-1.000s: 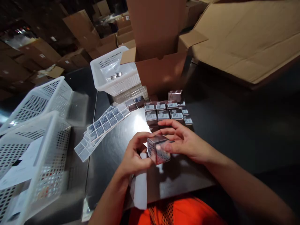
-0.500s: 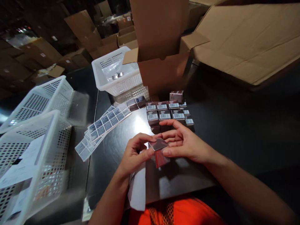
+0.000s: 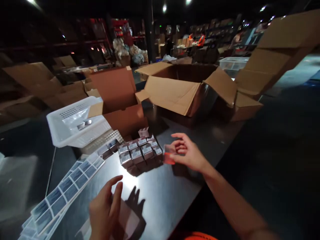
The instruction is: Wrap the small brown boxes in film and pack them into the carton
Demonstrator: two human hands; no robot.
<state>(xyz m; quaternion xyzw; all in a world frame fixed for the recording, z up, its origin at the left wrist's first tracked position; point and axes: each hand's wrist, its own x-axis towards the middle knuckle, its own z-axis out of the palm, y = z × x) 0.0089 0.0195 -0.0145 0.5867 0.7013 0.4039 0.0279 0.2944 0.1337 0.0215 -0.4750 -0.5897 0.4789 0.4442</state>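
Box (image 3: 169, 156), small and blurred, sits pinched in the right hand (image 3: 191, 155) just right of the stacked boxes (image 3: 140, 151); left hand (image 3: 106, 210) hovers open, farther away.

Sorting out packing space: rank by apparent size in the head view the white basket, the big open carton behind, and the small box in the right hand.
1. big open carton
2. white basket
3. small box, held by the right hand, clearly smallest

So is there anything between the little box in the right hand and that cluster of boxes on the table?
Nothing visible. The right hand holds the small box just right of the cluster of boxes, with only a narrow gap of bare table between them. The left hand is well clear, nearer the label sheets.
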